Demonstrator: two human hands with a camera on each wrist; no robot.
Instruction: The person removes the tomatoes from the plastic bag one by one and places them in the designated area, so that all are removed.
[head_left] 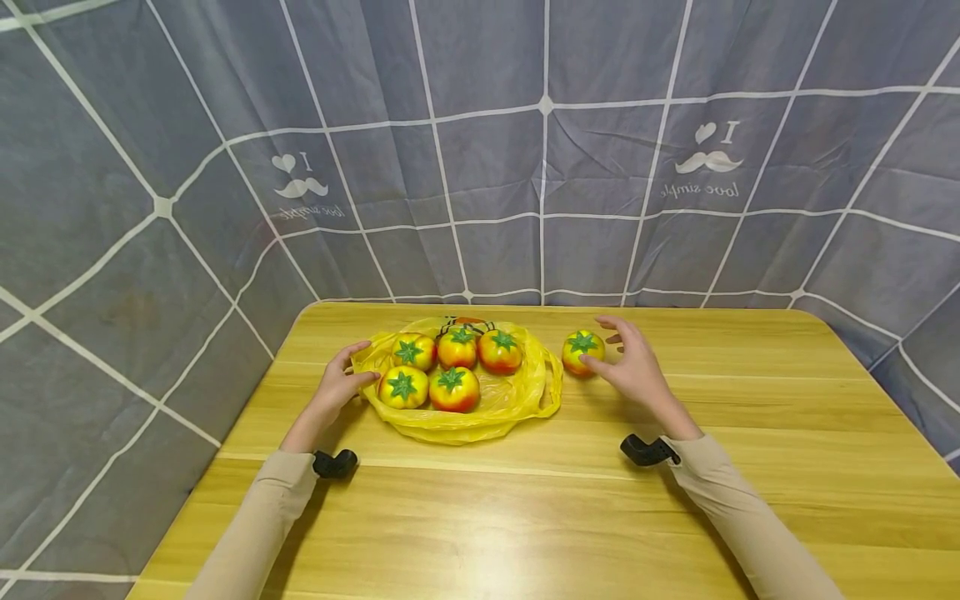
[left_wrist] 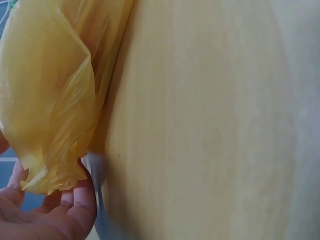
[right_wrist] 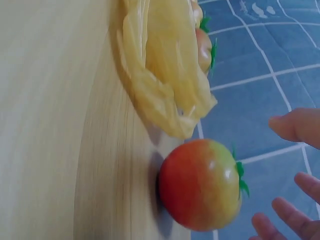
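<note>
Several red-and-yellow tomatoes (head_left: 454, 389) with green star-shaped tops sit on a spread yellow plastic bag (head_left: 498, 406). At the bag's left edge is my left hand (head_left: 342, 382), thumb and fingers apart. The left wrist view has its fingers (left_wrist: 84, 204) against the bag's gathered end (left_wrist: 57, 172). One more tomato (head_left: 578, 357) stands alone on the table, right of the bag. My right hand (head_left: 633, 367) hovers beside it with thumb and fingers spread. In the right wrist view a gap separates this tomato (right_wrist: 200, 185) from the fingertips (right_wrist: 282, 207).
A light wooden table (head_left: 480, 508) lies under everything. Behind it hangs a grey curtain (head_left: 487, 167) with white grid lines. The bag's loop handle (head_left: 553, 387) reaches toward the lone tomato. Black wrist mounts (head_left: 647, 450) stick out from both sleeves.
</note>
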